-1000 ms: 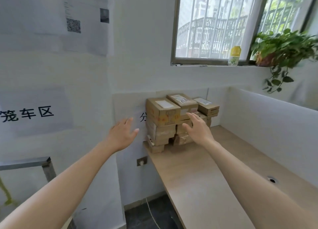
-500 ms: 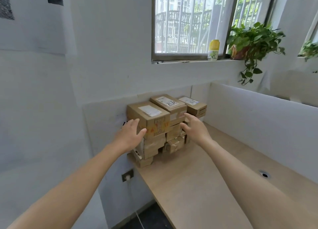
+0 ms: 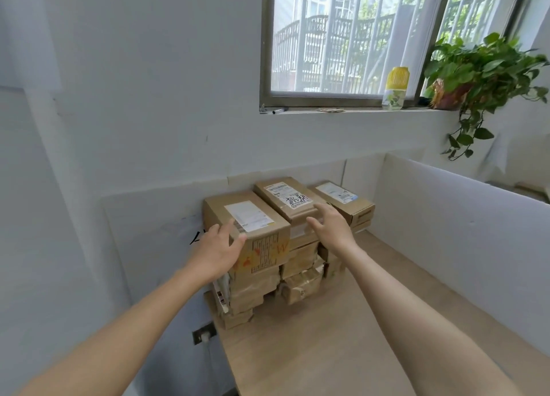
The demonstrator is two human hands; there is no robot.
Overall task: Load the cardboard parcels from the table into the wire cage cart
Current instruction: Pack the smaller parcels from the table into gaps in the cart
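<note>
A person's left hand (image 3: 218,249), fingers spread and holding nothing, is at the near left corner of the top left box (image 3: 253,217) of the parcels (image 3: 297,272) stacked at the table's (image 3: 312,351) far left corner. The right hand (image 3: 330,227), likewise loose and empty, hovers at the near end of the middle box (image 3: 285,197). Whether either hand touches the cardboard cannot be told.
</note>
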